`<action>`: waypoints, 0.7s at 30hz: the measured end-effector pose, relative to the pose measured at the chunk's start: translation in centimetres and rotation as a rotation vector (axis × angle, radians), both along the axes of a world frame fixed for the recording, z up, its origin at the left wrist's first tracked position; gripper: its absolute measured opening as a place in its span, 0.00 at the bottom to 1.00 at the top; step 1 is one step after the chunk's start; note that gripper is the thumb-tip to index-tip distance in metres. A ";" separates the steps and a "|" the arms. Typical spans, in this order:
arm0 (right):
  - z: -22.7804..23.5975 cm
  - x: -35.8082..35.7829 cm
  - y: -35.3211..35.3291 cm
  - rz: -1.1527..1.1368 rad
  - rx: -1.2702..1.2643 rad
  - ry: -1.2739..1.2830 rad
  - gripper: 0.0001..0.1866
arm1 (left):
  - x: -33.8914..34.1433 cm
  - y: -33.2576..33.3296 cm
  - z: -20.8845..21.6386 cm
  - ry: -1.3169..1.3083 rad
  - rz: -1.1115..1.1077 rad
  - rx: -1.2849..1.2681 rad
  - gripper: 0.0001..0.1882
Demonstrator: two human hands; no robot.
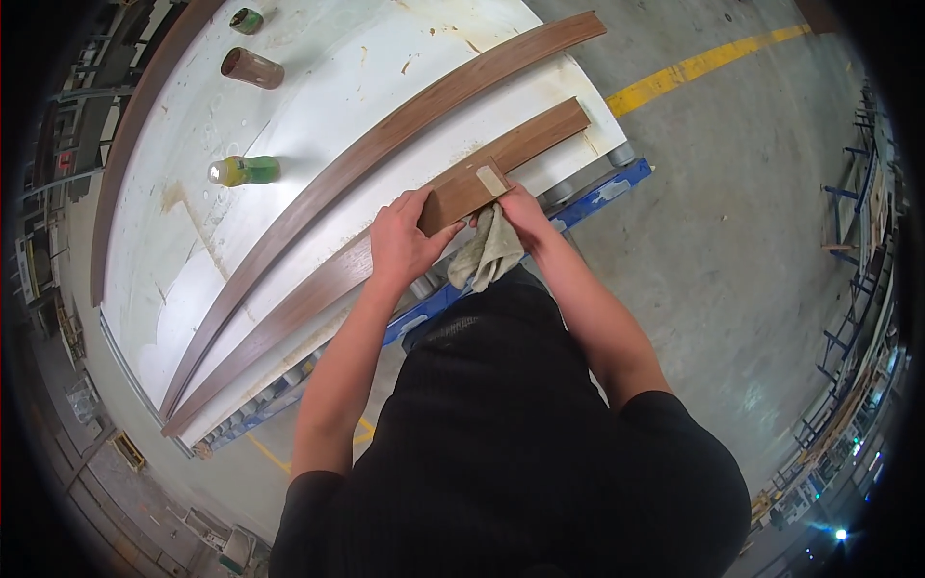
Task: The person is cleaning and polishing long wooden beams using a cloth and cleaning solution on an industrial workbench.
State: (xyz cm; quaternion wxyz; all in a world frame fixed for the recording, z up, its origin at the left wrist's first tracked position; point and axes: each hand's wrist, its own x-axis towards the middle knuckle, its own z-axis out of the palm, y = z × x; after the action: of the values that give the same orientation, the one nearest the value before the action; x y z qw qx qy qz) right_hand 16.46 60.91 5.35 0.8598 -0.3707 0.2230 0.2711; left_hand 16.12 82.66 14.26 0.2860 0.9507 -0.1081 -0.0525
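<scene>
A short brown wood-grain piece (451, 199) with a pale patch near its right end lies across a longer wood-grain strip (323, 279). My left hand (405, 236) grips its left end, thumb on the near edge and fingers over the top. At the other end, my right hand (523, 216) is closed around a greyish rag (489, 252) and also touches the piece. The rag hangs down over the near edge of the white-topped table (318, 135); the fingertips of my right hand are partly hidden.
A long curved wood-grain strip (385, 132) lies beyond, another (130, 154) at the far left. On the table are a green bottle (252, 170), a brown cup-like container (253, 68) and a small green container (247, 21). A blue roller frame (604, 193) runs along the near edge.
</scene>
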 end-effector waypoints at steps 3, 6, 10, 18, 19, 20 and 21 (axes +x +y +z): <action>-0.1 -1.0 -0.1 0.129 -0.180 0.045 0.15 | -0.3 0.0 -0.3 0.001 -0.039 -0.021 0.35; 0.9 -1.3 -0.2 0.172 -0.436 -0.022 0.16 | -0.5 0.1 -0.7 -0.005 -0.061 -0.053 0.35; 0.6 -1.2 -0.6 0.260 -0.645 -0.044 0.15 | -1.0 -0.1 -1.1 -0.020 -0.048 -0.048 0.36; -0.6 -7.3 -3.2 0.131 -0.983 -0.273 0.08 | 3.5 0.9 2.5 -0.282 0.014 0.024 0.34; 0.2 -6.4 -4.6 0.084 -1.048 -0.288 0.06 | 3.7 0.8 2.1 -0.248 0.013 0.013 0.34; 0.9 -5.2 -5.9 0.037 -1.113 -0.303 0.06 | 3.4 0.9 1.5 -0.249 0.019 0.013 0.34; 1.1 -4.0 -7.4 -0.021 -1.094 -0.296 0.05 | 3.1 0.6 0.7 -0.199 0.020 0.020 0.34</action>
State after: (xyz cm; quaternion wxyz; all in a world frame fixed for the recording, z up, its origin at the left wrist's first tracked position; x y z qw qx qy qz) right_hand 12.46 53.50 6.44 0.5671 -0.7942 0.2117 0.0528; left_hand 19.17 83.30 14.98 0.2647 0.9551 -0.1260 0.0438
